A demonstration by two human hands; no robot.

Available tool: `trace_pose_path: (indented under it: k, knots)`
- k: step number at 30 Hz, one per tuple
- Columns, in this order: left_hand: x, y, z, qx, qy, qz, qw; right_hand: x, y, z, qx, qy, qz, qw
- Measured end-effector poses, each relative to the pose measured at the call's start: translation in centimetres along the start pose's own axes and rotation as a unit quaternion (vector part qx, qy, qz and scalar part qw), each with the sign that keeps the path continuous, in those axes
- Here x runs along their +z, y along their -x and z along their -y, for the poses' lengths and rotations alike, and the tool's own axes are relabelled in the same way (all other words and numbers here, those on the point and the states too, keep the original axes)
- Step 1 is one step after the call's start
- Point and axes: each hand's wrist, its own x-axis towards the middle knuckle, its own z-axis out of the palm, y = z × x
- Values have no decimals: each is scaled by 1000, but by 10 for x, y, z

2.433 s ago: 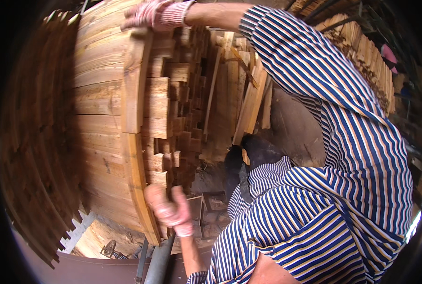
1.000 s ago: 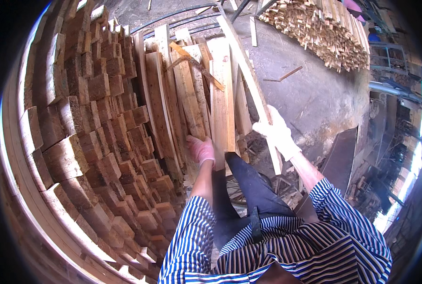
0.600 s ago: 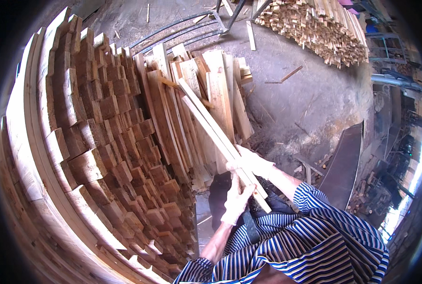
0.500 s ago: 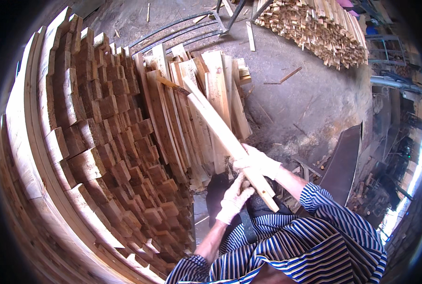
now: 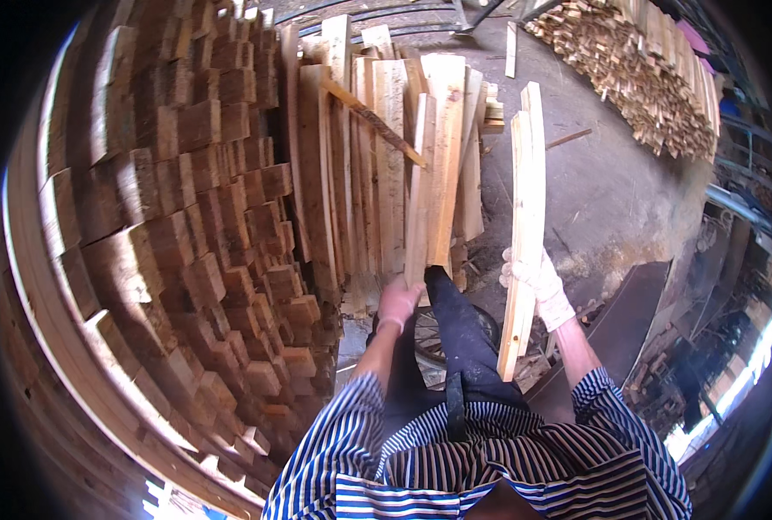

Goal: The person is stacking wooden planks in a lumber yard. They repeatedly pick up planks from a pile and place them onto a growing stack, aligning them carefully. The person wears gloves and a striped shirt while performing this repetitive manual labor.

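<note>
In my gloved right hand (image 5: 539, 284) two pale wooden slats (image 5: 526, 182) stand nearly upright, pressed together, with the fingers wrapped round their lower half. My gloved left hand (image 5: 399, 301) is closed on the lower end of a narrow wooden board (image 5: 419, 208), which lies on a bundle of leaning planks (image 5: 392, 139). A darker strip of wood with a rough edge (image 5: 373, 121) crosses slantwise over that bundle, its lower end by the board's upper part.
A tall stack of brown boards (image 5: 221, 217) fills the left side. A pile of thin sticks (image 5: 637, 74) lies at the far right, beyond loose scraps on the grey floor. A spoked wheel (image 5: 481, 325) shows behind my legs. A dark panel (image 5: 629, 303) leans at right.
Both hands were together on the slanted slats. The right hand has carried them right and turned them upright; the left hand has let go and taken hold of a board at the bundle.
</note>
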Motion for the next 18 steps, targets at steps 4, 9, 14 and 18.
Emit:
trace_pose_path:
  k: [4, 9, 14, 18]
  knots:
    - [-19, 110, -67, 38, 75, -11, 996, 19, -3, -41, -47, 96, -12, 994]
    - [11, 179, -86, 142, 67, -132, 979, 100, -7, -52, -49, 325, 41, 944]
    - [5, 157, -64, 122, 168, -52, 977, 131, 2, -29, 22, 341, 5, 940]
    - [0, 166, -104, 84, 360, -33, 929, 95, -8, -47, 8, 156, 12, 988]
